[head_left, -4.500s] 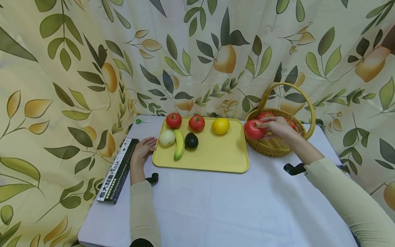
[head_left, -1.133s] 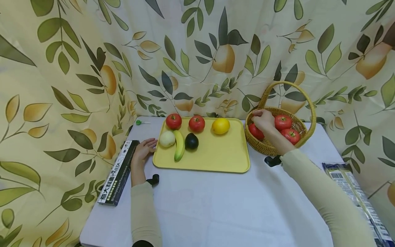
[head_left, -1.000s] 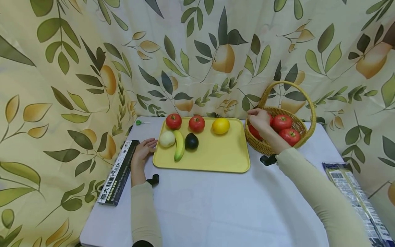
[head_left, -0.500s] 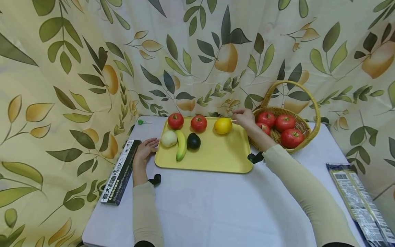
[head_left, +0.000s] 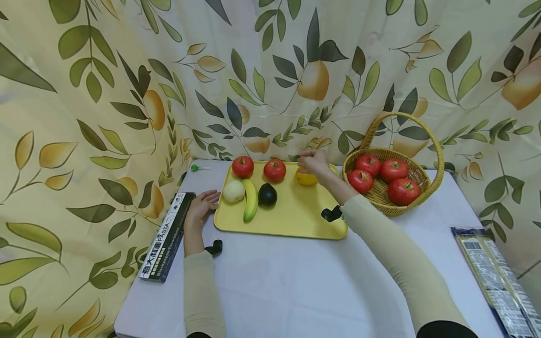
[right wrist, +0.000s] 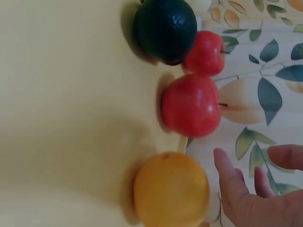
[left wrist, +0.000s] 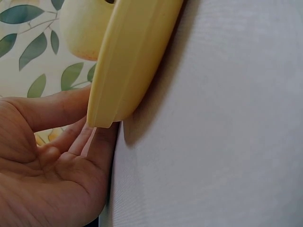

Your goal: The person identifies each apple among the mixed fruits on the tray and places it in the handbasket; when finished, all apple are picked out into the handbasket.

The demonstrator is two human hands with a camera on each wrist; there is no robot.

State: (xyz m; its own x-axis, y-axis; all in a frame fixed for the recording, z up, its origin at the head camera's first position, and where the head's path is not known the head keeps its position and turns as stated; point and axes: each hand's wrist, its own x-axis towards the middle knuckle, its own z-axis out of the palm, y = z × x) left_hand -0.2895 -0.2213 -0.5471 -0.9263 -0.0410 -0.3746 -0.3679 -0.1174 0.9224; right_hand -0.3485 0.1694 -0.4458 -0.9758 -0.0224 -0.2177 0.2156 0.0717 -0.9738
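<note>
My left hand (head_left: 202, 210) rests at the left edge of a yellow tray (head_left: 291, 224). In the left wrist view its thumb (left wrist: 61, 106) touches the tray rim, while the other fingers lie loosely beside it. My right hand (head_left: 314, 164) hovers over a round yellow fruit (head_left: 305, 178), partly hiding it; the right wrist view shows loosely spread fingers with nothing between them. Two red apples (head_left: 243, 167), (head_left: 274, 170) stand along the tray's back. Nearer are a pale round fruit (head_left: 233, 191), a banana (head_left: 251, 202) and a dark avocado-like fruit (head_left: 267, 195).
Right of the tray stands a wicker basket (head_left: 382, 199) with a tall handle and several round red fruits (head_left: 394, 170). A pasta box (head_left: 166, 237) lies at the left, a flat printed packet (head_left: 494, 277) at the right. A small green-ended item (head_left: 195, 167) lies behind.
Earlier my right hand held a red fruit at the basket's left rim; that fruit now lies inside. The hand has moved left over the tray, above the yellow fruit. My left hand stays.
</note>
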